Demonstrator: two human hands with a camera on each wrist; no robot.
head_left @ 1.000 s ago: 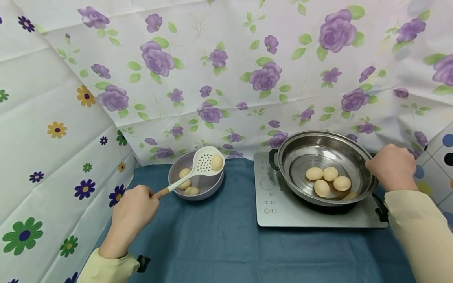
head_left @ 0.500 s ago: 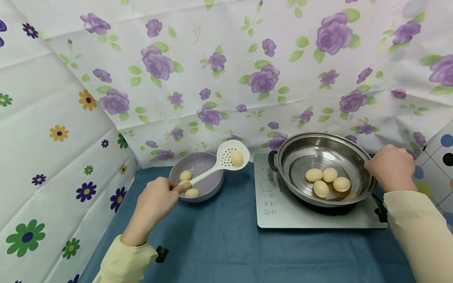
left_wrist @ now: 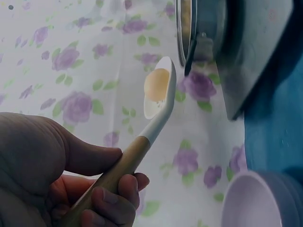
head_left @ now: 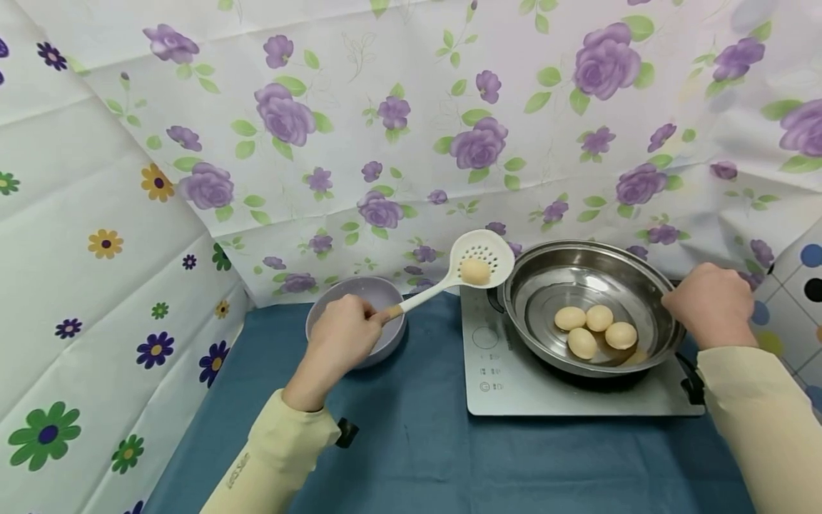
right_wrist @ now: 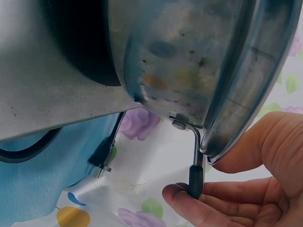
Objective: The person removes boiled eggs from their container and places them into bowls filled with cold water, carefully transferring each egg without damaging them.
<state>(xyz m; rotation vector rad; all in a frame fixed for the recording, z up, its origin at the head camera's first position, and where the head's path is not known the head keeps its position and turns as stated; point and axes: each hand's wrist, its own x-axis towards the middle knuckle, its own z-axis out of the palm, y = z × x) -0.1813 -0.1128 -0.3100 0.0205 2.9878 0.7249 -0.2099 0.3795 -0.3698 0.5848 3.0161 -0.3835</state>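
In the head view my left hand [head_left: 340, 332] grips the wooden handle of a white slotted skimmer [head_left: 486, 246]. One light brown egg [head_left: 475, 272] lies in its scoop, just left of a steel pot [head_left: 581, 282]. The left wrist view shows the fingers curled round the handle [left_wrist: 124, 168], with the thumb along it. My right hand [head_left: 711, 303] holds the pot by its right side. In the right wrist view, the fingers are beneath the black pot handle [right_wrist: 196, 182] and the thumb is at the rim. Several eggs [head_left: 582, 343] lie in the pot, in shallow water.
Under the pot is a silver induction cooker [head_left: 484, 392] on a blue cloth [head_left: 411, 442]. A purple bowl [head_left: 392, 343] stands to the left, largely covered by my left hand, its eggs hidden. A flowered sheet [head_left: 385, 143] hangs behind. A plug [right_wrist: 101, 158] shows in the right wrist view.
My left hand has carried the skimmer and its egg rightward, from above the purple bowl to beside the pot's left edge. The right hand stays at the pot.
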